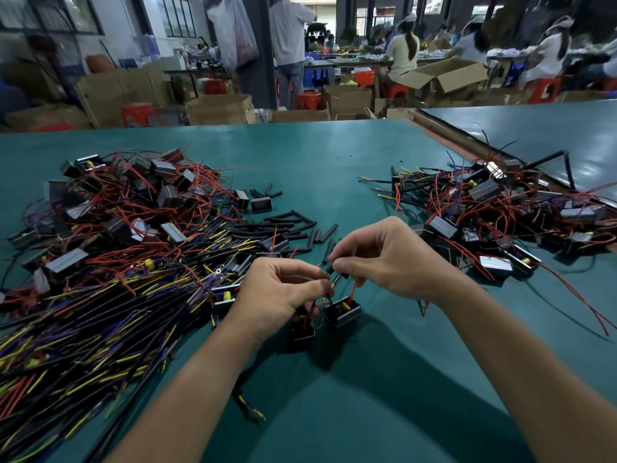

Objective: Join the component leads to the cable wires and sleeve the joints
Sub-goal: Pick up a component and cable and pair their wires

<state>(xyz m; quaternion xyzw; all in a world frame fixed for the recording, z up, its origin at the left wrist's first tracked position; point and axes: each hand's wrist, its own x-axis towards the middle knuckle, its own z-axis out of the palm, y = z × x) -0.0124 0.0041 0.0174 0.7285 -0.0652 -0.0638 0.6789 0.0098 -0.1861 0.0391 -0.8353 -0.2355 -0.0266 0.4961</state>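
Over the green table point(334, 162), left grip point(283, 292) pinches red and black wires point(329, 299) above a component point(342, 311); right grip point(384, 255) pinches a black sleeve point(330, 269).

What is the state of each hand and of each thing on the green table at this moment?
left hand, pinches the wire ends
right hand, pinches a black sleeve
component, on the table under the hands, wires leading up
loose sleeves, lie scattered, unused
cable pile, tangled heap on the left
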